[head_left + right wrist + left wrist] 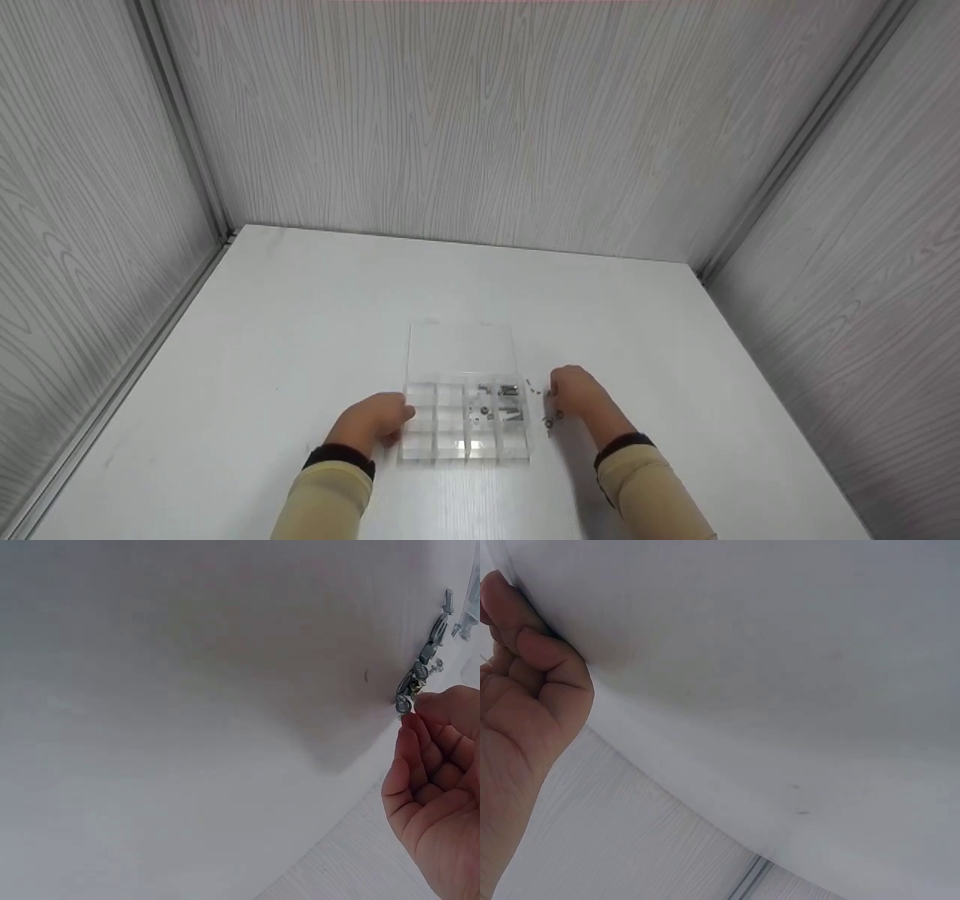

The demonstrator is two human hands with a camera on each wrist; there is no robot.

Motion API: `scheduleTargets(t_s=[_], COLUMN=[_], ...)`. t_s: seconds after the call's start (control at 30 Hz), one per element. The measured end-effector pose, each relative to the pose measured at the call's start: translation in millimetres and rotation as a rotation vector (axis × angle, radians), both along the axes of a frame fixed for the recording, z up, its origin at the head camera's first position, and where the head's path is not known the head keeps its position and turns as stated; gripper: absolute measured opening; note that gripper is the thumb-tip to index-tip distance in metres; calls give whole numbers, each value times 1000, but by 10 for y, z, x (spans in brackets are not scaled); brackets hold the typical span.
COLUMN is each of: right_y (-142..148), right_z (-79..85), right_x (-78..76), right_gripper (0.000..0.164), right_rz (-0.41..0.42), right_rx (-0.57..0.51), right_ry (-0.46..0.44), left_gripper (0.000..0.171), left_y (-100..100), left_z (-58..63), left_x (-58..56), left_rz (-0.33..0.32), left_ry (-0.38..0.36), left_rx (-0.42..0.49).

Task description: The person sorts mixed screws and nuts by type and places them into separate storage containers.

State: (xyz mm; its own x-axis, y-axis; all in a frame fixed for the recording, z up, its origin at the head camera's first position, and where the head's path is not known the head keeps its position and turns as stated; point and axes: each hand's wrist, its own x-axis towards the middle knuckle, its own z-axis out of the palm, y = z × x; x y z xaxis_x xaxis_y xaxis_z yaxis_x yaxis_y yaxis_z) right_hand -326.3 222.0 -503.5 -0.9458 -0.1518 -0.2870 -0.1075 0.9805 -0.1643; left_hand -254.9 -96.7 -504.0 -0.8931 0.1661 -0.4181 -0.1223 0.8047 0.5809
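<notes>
A clear plastic compartment box (450,442) lies on the white table with its transparent lid (460,345) folded back behind it. My left hand (373,420) holds the box by its left side, thumb over the edge; in the left wrist view its fingers (536,652) are curled. Screws (511,412) and other small metal parts sit in the compartments on the right. Just right of the box, my right hand (576,390) reaches down to loose hardware. Its thumb and fingertips pinch a small metal fastener (403,704) at the end of a row of pieces.
More loose metal pieces (550,423) lie between the box and the right hand. White table (300,300) surrounds the box. Wood-grain panels (465,127) stand at the back and on both sides.
</notes>
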Motion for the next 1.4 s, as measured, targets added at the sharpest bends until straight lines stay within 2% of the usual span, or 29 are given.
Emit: scheduleTargets(t_s=[0.17, 0.43, 0.53, 0.73, 0.87, 1.03, 1.17, 1.4], right_y=[-68, -307, -440, -681, -768, -785, -728, -552], right_z=[138, 276, 302, 334, 351, 313, 274, 323], right_x=[13, 81, 142, 270, 311, 331, 327, 274], right_gripper=[8, 6, 7, 11, 10, 8, 9, 14], right_rz=[39, 221, 270, 313, 382, 454, 466, 348], right_rx=[-48, -130, -151, -151, -137, -172, -220, -228], right_ry=[44, 188, 185, 136, 164, 188, 183, 165], left_gripper=[29, 25, 26, 26, 23, 23, 24, 22], left_y=[-3, -6, -6, 6, 7, 5, 4, -2], left_z=[15, 5, 11, 23, 16, 2, -10, -15], left_x=[-2, -9, -2, 14, 12, 7, 5, 6], left_rz=[5, -1, 2, 18, 9, -7, -12, -8], left_ry=[-12, 10, 9, -1, 5, 6, 7, 21], left_rx=[4, -2, -3, -2, -9, -10, -11, -16])
